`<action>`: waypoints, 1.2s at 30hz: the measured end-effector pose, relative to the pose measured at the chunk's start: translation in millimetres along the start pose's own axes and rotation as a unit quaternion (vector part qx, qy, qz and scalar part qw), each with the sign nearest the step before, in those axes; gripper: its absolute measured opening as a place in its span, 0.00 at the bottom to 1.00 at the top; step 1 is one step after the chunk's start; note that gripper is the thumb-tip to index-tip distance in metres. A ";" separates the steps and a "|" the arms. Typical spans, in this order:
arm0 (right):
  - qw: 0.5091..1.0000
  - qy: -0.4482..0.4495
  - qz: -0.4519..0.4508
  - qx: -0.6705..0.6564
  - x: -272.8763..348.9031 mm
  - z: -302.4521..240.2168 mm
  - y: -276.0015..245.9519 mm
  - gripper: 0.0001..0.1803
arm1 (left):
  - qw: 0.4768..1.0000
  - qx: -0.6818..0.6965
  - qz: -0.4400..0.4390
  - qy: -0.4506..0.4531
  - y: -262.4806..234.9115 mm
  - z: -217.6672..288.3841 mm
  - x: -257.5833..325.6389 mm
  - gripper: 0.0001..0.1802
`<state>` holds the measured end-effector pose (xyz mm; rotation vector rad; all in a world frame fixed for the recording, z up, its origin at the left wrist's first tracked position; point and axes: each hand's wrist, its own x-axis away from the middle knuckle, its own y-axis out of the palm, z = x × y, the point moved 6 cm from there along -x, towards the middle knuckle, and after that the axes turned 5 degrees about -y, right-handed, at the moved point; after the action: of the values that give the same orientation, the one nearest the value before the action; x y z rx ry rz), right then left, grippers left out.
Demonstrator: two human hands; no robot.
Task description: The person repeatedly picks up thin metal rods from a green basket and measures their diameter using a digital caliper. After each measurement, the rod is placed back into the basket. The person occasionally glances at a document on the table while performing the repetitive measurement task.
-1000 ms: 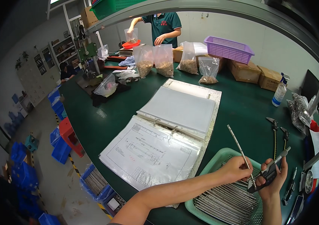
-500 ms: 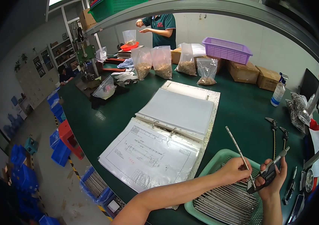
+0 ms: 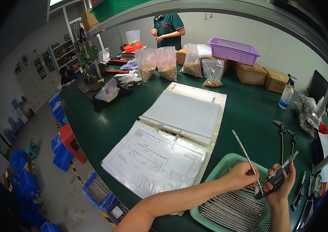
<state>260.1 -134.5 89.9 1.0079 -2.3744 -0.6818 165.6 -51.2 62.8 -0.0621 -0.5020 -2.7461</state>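
Above the green tray [image 3: 225, 164] of metal rods, the left hand [image 3: 243, 174] pinches a thin steel rod [image 3: 245, 155]; the right hand [image 3: 283, 185] grips a micrometer [image 3: 276, 178] clamped near the rod's lower end.

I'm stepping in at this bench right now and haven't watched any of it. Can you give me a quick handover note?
Left hand: pinches a thin metal rod, upper end slanting up-left.
Right hand: grips a micrometer, its jaws at the rod's lower end.
Below both: green tray of similar rods. Open ring binder with a drawing lies left of it; calipers lie beyond the tray.
Done: one rod picked and in the micrometer.
Left: cannot tell how many tray rods are checked.
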 end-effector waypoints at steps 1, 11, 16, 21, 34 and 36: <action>1.000 0.002 0.001 -0.003 -0.1 -0.1 0.4 0.28 | 1.000 -0.001 0.000 0.004 0.1 0.0 0.0 0.05; 1.000 0.004 -0.002 0.001 0.0 0.9 1.3 0.28 | 1.000 -0.004 -0.007 0.017 -0.8 -0.9 -0.7 0.05; 1.000 0.006 -0.005 -0.001 -0.2 1.1 -0.1 0.28 | 1.000 -0.001 0.002 0.012 -0.4 1.4 0.7 0.05; 0.999 0.009 -0.032 -0.023 2.7 -1.7 0.6 0.29 | 1.000 -0.008 -0.004 0.019 3.4 1.9 -0.8 0.05; 0.991 0.049 -0.115 -0.052 -8.6 0.7 -7.5 0.33 | 0.999 -0.030 0.021 -0.024 5.6 6.6 4.4 0.08; 0.992 0.042 -0.107 -0.050 -7.4 -0.6 -7.5 0.34 | 0.999 -0.031 0.013 -0.028 6.6 7.2 4.7 0.08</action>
<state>268.9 -133.6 84.2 1.2339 -2.1570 -0.8096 163.4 -55.9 72.2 -0.1589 -0.4287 -2.7401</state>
